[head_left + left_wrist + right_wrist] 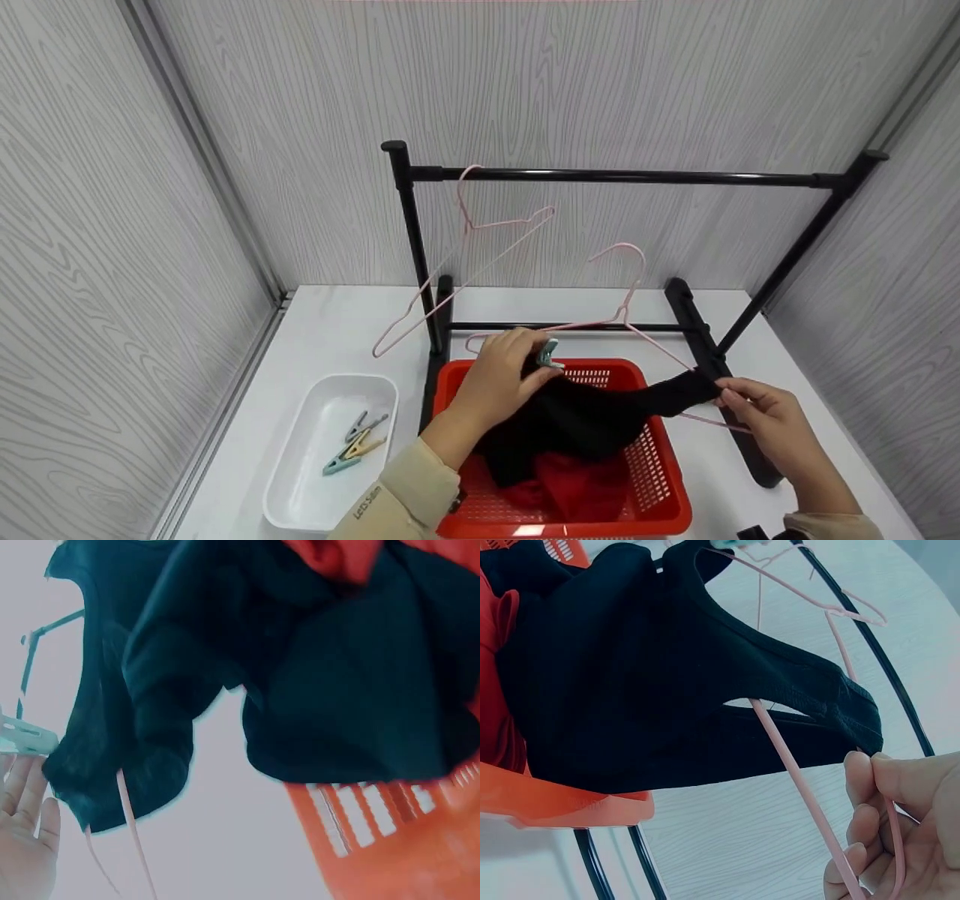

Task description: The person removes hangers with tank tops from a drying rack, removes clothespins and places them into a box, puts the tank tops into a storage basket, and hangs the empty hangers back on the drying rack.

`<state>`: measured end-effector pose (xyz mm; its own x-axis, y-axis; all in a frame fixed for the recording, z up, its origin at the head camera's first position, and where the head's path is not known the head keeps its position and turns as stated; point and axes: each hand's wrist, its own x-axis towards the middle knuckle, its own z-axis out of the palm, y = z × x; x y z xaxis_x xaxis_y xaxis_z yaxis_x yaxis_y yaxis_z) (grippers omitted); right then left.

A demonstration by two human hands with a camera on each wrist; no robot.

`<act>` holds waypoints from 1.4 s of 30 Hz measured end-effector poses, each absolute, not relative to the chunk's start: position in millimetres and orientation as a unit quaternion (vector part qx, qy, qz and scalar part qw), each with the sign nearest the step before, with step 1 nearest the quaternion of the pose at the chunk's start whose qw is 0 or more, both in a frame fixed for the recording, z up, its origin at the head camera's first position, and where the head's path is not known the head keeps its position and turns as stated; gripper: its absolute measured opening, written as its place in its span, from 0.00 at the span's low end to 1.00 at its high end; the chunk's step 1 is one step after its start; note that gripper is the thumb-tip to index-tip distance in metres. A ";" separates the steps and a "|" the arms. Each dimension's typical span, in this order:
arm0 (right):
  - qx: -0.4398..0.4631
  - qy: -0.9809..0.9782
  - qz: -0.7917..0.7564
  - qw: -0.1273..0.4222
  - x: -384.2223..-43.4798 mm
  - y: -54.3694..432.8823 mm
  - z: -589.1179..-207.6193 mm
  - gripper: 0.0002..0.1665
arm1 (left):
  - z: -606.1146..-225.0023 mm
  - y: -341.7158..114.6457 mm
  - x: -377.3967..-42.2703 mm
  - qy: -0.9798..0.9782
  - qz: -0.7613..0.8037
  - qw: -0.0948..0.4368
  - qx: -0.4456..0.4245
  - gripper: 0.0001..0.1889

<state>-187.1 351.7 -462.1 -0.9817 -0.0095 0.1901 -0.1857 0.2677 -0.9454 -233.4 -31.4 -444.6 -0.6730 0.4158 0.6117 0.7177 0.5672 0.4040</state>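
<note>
A black garment (585, 420) with cut-out armholes stretches between both hands over a red basket (666, 480), its lower part lying inside. My left hand (499, 375) holds a pale teal clothespin (550, 355) at the garment's left end; in the left wrist view the clothespin (28, 735) touches the cloth edge beside the fingers. With thumb and forefinger my right hand (772, 420) pinches the other shoulder strap. A pink hanger (626, 307) passes through the garment, and in the right wrist view its end (897, 840) runs between the right fingers. Its hook is off the rail.
A black rack with a top rail (615, 176) stands behind the basket. Another pink hanger (487, 262) hangs from the rail's left end. At left, a white tray (289, 457) holds several clothespins (356, 444). Red cloth (574, 484) lies in the basket.
</note>
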 end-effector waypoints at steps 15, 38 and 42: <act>0.062 -0.784 0.613 0.078 -190.1 351.2 -465.5 0.09 | -450.3 -80.7 -223.6 -0.837 -0.400 0.249 -0.279 0.20; 0.078 -0.771 0.628 0.075 -188.6 357.8 -467.9 0.08 | -517.1 -170.7 -199.4 -0.895 -0.381 0.206 -0.108 0.18; 0.068 -0.777 0.622 0.069 -188.4 360.3 -468.7 0.09 | -523.7 -188.2 -196.9 -0.909 -0.363 0.186 -0.083 0.17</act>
<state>-188.4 360.3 -468.7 -0.9812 -0.0187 0.1919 -0.1913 0.2183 -0.9569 -196.9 -188.2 -523.7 -0.9169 0.0151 0.3988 0.2857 0.7225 0.6296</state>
